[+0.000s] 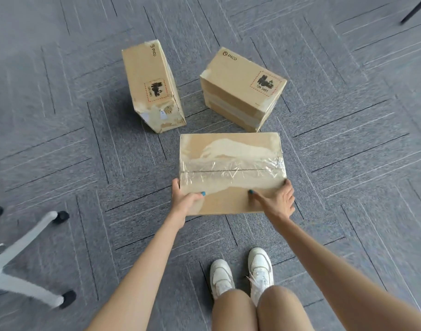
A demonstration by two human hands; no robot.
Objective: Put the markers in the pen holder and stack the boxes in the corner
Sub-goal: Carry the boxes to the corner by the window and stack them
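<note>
The grey carpet-tile floor is carrying a tall narrow brown cardboard box and, apart to its right, a wider brown cardboard box, also a white chair base on black castors and white sneakers. Whether the nearer taped cardboard box is touching it, I cannot tell.

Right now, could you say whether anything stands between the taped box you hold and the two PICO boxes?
Nothing visible does. Left hand and right hand grip the taped box; only carpet separates it from the left PICO box and right PICO box. The corner is out of view.
</note>
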